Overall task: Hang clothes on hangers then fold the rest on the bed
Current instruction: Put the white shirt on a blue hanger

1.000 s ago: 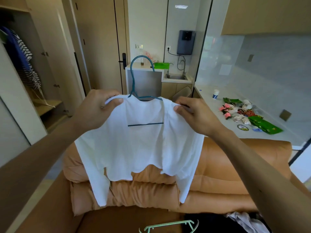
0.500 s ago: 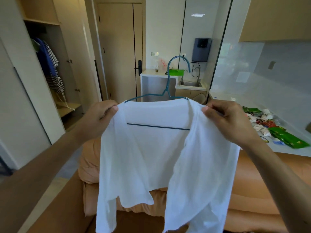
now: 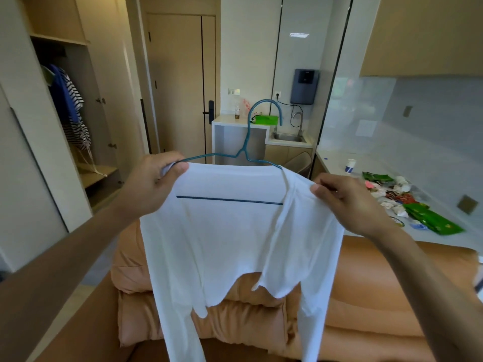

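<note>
A white long-sleeved top (image 3: 230,239) hangs in front of me on a blue wire hanger (image 3: 247,142). The hanger's hook sticks up above the collar and its lower bar shows through the thin cloth. My left hand (image 3: 154,184) grips the top's left shoulder together with the hanger's left end. My right hand (image 3: 347,205) pinches the cloth of the right shoulder, just beyond the hanger's right end. Both sleeves dangle down over the orange bedding (image 3: 366,296).
An open wardrobe (image 3: 60,43) on the left holds a blue garment and a striped garment (image 3: 74,111) on its rail. A white counter (image 3: 339,158) on the right carries a cup and snack packets. A door and a small sink stand behind.
The view has swung left, so the wardrobe shows more. My right hand has slid outward along the right shoulder, away from the hanger's end. The hanger sits tilted, left end lower.
</note>
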Demonstrator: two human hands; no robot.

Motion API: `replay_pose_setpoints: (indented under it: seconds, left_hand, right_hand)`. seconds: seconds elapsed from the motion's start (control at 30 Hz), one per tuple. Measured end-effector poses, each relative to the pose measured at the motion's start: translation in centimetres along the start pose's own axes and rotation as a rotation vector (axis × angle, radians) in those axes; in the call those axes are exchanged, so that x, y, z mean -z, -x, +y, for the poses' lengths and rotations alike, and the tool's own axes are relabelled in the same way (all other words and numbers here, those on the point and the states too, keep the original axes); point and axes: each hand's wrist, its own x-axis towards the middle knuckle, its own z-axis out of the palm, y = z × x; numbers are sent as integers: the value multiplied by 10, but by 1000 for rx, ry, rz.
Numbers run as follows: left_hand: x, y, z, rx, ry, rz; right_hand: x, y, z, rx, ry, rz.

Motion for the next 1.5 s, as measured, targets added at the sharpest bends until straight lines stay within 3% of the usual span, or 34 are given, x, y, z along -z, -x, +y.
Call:
replay_pose_setpoints:
  seconds: [0.17, 0.3, 0.43, 0.73, 0.97, 1.2, 1.5]
  left_hand:
    - [-2, 1, 2, 2, -29, -27]
    - [-6, 0, 9, 12, -2, -42]
    - [-3, -5, 13, 69, 5, -145]
    - [-9, 0, 26, 27, 9, -135]
    - [15, 2, 40, 271, 281, -196]
    - [34, -6, 84, 188, 74, -466]
    - [56, 31, 101, 506, 213, -493]
  right_hand:
    - [-4, 2, 7, -17, 196, -88]
    - [-15, -11, -17, 103, -73, -39]
    - [-31, -25, -20, 42, -218, 90]
    - [-41, -34, -11, 15, -303, 120]
    - [-53, -30, -6, 83, -365, 46]
    - [-61, -43, -22, 216, -448, -81]
    - [-112, -67, -67, 345, -359, -231]
